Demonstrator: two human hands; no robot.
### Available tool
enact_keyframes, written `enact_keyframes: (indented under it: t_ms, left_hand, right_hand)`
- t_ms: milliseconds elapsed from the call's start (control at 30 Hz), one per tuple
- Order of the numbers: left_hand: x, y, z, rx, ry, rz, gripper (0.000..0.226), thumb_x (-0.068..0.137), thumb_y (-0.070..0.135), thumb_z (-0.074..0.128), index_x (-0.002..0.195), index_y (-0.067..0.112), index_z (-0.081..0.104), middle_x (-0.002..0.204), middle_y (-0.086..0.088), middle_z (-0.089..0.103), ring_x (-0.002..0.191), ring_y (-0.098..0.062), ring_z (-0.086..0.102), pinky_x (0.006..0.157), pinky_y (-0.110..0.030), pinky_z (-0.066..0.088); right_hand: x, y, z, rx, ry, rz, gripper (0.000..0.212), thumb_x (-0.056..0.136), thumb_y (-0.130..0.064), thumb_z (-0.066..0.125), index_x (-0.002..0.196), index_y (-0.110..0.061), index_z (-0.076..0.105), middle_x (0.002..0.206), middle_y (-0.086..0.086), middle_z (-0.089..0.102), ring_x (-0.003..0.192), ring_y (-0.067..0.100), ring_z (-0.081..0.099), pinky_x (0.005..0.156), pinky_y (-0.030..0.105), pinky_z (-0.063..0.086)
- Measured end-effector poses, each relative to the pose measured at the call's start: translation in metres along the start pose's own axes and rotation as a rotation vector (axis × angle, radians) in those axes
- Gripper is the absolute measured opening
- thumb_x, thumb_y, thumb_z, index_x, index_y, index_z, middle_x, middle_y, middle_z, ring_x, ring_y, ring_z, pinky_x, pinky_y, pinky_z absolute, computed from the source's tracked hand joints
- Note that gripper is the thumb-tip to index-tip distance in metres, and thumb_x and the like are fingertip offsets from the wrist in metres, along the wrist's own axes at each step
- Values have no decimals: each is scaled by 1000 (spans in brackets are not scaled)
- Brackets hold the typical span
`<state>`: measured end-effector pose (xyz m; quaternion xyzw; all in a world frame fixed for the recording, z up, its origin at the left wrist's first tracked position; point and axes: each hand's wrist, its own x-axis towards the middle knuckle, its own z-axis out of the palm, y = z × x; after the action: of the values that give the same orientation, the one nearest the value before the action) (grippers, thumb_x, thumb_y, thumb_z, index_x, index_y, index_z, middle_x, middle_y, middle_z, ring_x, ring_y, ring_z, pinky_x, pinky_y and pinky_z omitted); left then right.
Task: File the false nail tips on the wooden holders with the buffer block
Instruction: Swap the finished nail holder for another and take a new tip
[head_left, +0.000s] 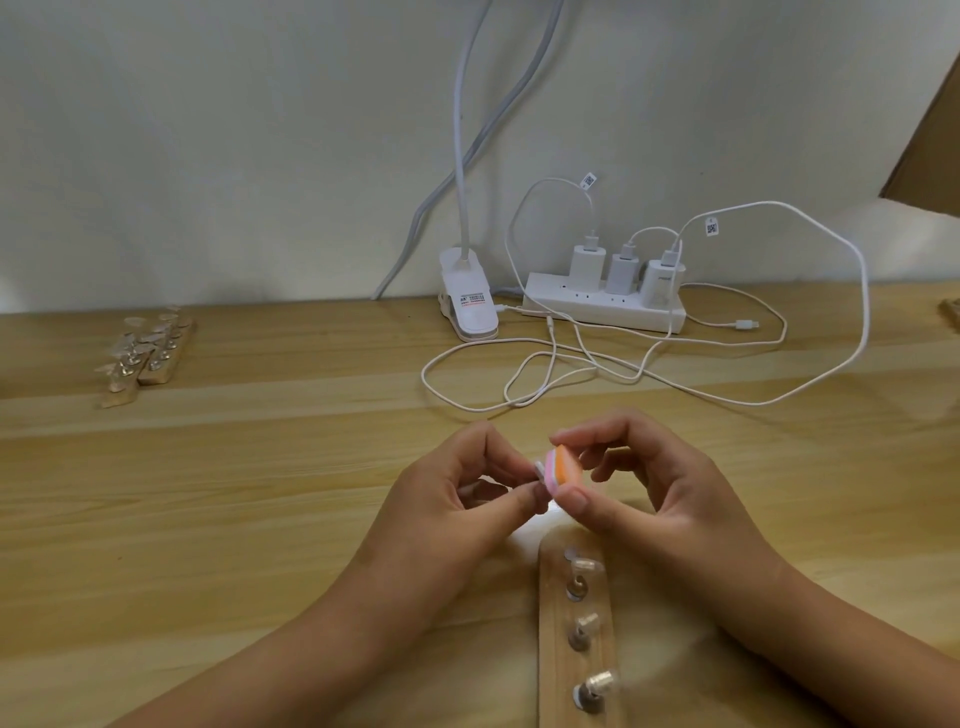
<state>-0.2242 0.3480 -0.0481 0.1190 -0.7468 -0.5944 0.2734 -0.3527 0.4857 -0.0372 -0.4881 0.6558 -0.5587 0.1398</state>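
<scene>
Right hand (649, 493) pinches the buffer block (563, 467) between thumb and forefinger, above the table (260, 493); left hand (452, 499) pinches a small false nail tip (540, 470) (mostly hidden by the fingertips) against the block's pink edge; just below the right hand lies a wooden holder (553, 623) with more tips standing in a row; two further holders (156, 358) sit far left, near the wall.

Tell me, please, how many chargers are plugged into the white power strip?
3, side by side on the power strip: the left charger, the middle charger and the right charger. None appears to be hidden.
</scene>
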Motion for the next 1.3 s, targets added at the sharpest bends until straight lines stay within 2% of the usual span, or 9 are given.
enact_keyframes:
  t_ms: [167,333,467,567,700,800,967,1167,1300]
  left_hand:
    - [-1,-1,0,35,4,40,17,70,39,77,71,33,62,79,7,72,78,-7,69,70,-19,52]
    - [-3,-1,0,96,8,67,15,70,49,71,73,37,62,82,10,69,88,-7,68,78,-38,54]
    - [-2,0,0,84,18,61,16,71,45,73,74,33,62,85,4,71,88,-13,70,83,-50,56]
    - [-3,1,1,129,22,80,14,72,45,71,74,35,62,84,7,69,87,-8,68,82,-50,56]
    - [-4,2,1,142,31,86,14,74,44,73,73,35,61,83,7,68,89,-11,67,83,-51,56]
    - [-5,3,2,171,23,110,15,74,46,71,74,36,61,83,8,68,89,-11,67,80,-49,56]
    - [-4,3,2,170,27,105,16,74,47,71,74,35,60,83,8,68,88,-12,66,81,-48,56]
    - [-3,2,1,123,34,81,14,72,43,72,73,35,61,82,5,69,86,-11,69,83,-50,56]
    - [-4,3,2,103,27,79,15,71,45,72,72,36,60,82,9,70,86,-8,69,81,-38,57]
  right_hand:
    - [1,1,1,-6,34,9,41,65,-54,73,97,-30,68,95,-8,67,91,19,59,80,33,51]
    - [-2,-1,2,-38,-11,-84,39,70,-50,76,102,-32,65,96,-8,66,93,18,59,84,31,49]
    - [3,4,0,33,22,78,42,62,-58,73,98,-38,68,93,-9,66,92,19,60,84,41,52]
    - [0,-1,3,17,-8,-11,37,69,-52,75,101,-35,68,95,-1,66,93,22,59,86,34,50]
    - [4,3,-2,52,21,112,38,68,-55,84,98,-36,70,93,-1,66,93,24,62,85,38,53]
    - [1,-1,-1,69,4,26,32,71,-48,77,99,-33,70,93,-3,67,91,21,61,85,30,50]
    - [4,2,-4,67,29,113,31,75,-54,79,98,-34,70,91,-3,66,90,21,61,80,31,51]
    - [2,2,0,30,1,34,37,68,-51,77,100,-34,68,92,-3,65,90,19,58,82,33,50]
    - [0,3,-1,47,12,-39,37,70,-47,76,102,-31,67,94,-3,65,90,19,57,85,30,48]
